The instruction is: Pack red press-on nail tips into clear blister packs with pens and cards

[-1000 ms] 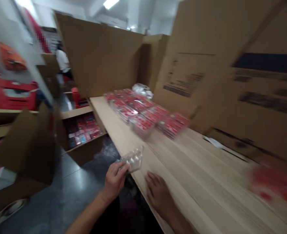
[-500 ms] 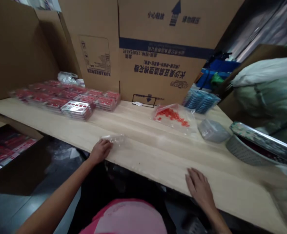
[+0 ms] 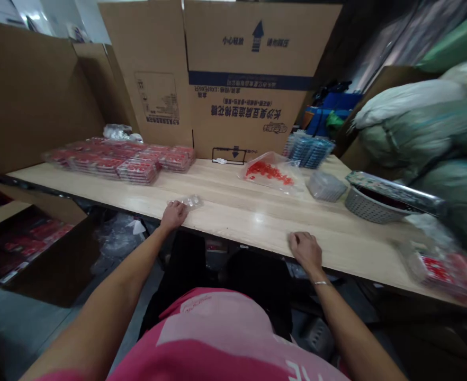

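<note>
In the head view, with twelve o'clock pointing straight away from the person, the clear plastic tray [image 3: 192,201] lay on the tabletop [image 3: 233,214] at about two o'clock from the left hand [image 3: 174,214], whose fingers grasped its near end. Blur softened the tray's outline, but its long axis seemed to run roughly from eight to two o'clock. The left hand was plainly the nearer; the right hand [image 3: 306,248] rested by the front edge, well apart, with the tray toward its ten o'clock. Its fingers were loosely curled, nothing showed in them, and how tightly they closed could not be told. The red packs [image 3: 136,168] stood toward the left hand's ten o'clock, the bag of red pieces [image 3: 271,172] between the tray's two and three.
</note>
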`<control>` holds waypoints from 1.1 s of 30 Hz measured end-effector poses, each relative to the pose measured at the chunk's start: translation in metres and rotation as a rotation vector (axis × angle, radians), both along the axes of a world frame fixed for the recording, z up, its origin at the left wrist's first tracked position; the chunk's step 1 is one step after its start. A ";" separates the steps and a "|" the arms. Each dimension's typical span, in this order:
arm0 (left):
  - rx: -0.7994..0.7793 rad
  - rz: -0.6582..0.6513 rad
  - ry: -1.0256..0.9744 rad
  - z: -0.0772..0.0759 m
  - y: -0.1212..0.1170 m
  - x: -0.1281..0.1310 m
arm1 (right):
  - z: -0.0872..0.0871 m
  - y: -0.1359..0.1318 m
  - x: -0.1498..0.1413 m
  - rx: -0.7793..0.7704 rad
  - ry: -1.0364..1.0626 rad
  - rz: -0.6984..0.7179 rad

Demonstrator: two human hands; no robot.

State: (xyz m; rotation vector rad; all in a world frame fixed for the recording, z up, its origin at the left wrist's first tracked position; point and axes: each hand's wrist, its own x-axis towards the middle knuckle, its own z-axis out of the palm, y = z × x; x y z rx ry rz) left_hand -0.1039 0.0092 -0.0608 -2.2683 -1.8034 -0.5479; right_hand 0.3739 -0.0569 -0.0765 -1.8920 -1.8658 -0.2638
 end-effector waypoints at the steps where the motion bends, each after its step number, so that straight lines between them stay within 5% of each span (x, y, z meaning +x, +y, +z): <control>1: 0.000 0.003 0.006 0.001 0.000 0.000 | 0.001 -0.001 -0.001 0.002 0.000 -0.006; 33: 0.108 -0.056 -0.013 0.014 0.005 0.003 | 0.006 0.004 0.000 0.063 0.055 0.030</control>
